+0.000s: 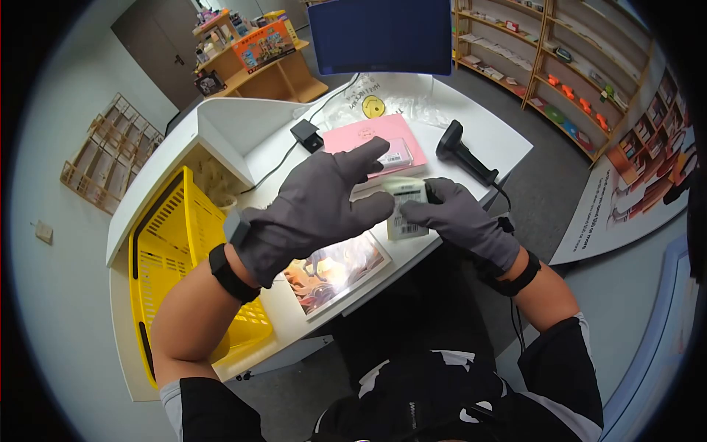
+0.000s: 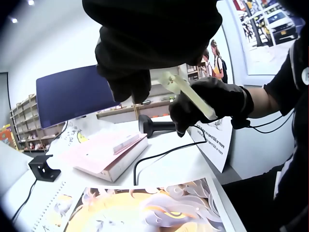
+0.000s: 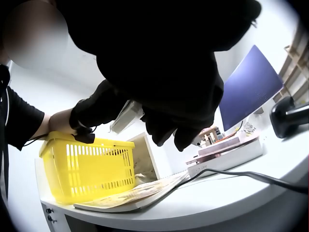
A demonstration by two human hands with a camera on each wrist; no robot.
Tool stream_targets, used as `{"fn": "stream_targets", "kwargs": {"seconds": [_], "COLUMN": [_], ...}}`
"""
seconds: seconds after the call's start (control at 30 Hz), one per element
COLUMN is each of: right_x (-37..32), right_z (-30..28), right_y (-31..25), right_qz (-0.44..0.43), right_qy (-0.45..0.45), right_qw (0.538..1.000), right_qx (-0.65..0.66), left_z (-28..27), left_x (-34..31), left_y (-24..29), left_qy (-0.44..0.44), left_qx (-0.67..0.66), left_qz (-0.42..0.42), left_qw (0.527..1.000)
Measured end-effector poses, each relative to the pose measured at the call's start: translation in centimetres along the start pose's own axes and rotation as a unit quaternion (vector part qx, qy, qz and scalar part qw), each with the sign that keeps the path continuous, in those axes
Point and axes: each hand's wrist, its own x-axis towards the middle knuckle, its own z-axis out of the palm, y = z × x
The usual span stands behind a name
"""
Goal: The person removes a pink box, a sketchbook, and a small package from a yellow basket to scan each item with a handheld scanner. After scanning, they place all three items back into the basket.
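A pale green packet with a printed barcode label is pinched by the gloved right hand at its right edge; in the left wrist view the packet appears thin and edge-on. The gloved left hand is just left of the packet, fingers extended and thumb pointing at its edge; whether it touches cannot be told. Behind the hands lie a pink book with a small labelled box on it. A picture book lies below the left hand.
A black handheld scanner with a cable lies right of the pink book. A yellow basket stands at the left. A monitor, a black stand and a clear plastic bag are at the back.
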Motion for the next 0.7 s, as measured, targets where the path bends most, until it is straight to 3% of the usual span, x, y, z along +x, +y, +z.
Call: {"fn": "stream_targets", "kwargs": {"seconds": [0.1,0.2,0.37,0.47,0.6,0.7], "right_x": [-0.4,-0.4,0.3,0.3,-0.4,-0.7], "right_z": [0.7,1.3,2.1,2.3,2.5,0.8], "right_y": [-1.2,-1.5,-0.6,-0.9,-2.1,-4.0], "right_qz": [-0.008,-0.030,-0.039,-0.048,-0.007,-0.055], "right_qy": [-0.025,-0.037,-0.039,-0.044,-0.053,-0.029], "right_qw": [0.994,0.975,0.973,0.963,0.976,0.941], "right_qx": [-0.106,-0.215,-0.224,-0.260,-0.210,-0.334], "left_z": [0.2,0.0,0.0,-1.0,-0.6,-1.1], "left_x": [-0.1,0.4,0.8,1.1,0.8,1.1], "left_y": [-0.6,-1.1,-0.6,0.4,-0.4,0.0], "left_qy": [-0.007,-0.218,-0.237,-0.278,-0.229,-0.223], "left_qx": [-0.096,-0.227,-0.121,-0.091,-0.102,-0.110], "left_qz": [-0.040,-0.148,-0.159,-0.200,-0.156,-0.179], "left_qw": [0.995,0.938,0.951,0.935,0.955,0.952]}}
